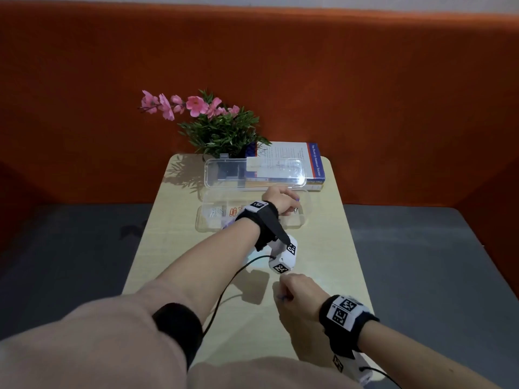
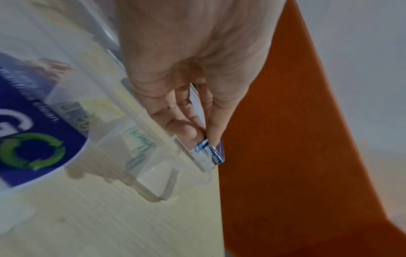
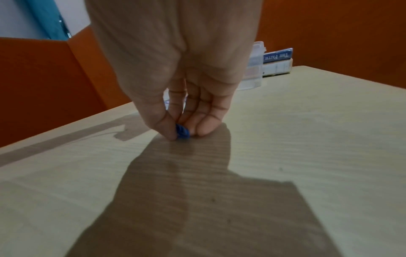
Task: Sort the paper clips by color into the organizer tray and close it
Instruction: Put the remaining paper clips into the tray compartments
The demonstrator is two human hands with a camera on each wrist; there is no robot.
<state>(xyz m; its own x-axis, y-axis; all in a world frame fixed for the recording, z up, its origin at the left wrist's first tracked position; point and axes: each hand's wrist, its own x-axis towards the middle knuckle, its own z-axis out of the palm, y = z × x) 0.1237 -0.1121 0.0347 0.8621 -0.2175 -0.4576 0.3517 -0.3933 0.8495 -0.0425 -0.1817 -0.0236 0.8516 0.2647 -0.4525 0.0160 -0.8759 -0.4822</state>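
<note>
Two blue clips, one in each hand

My left hand reaches across to the right end of the tray and pinches a blue clip between thumb and fingertip over an end cell, so it can drop among its own colour; whether it touches the cell floor I cannot tell. My right hand is down on the table near me, thumb and fingers pinched round a second blue clip to pick it off the flat wood. Silver clips and orange clips lie in the left cells, green clips in a cell near my left fingers. The lid stands open in front of the book, leaving the cells free; closing comes last, I judge.
</note>
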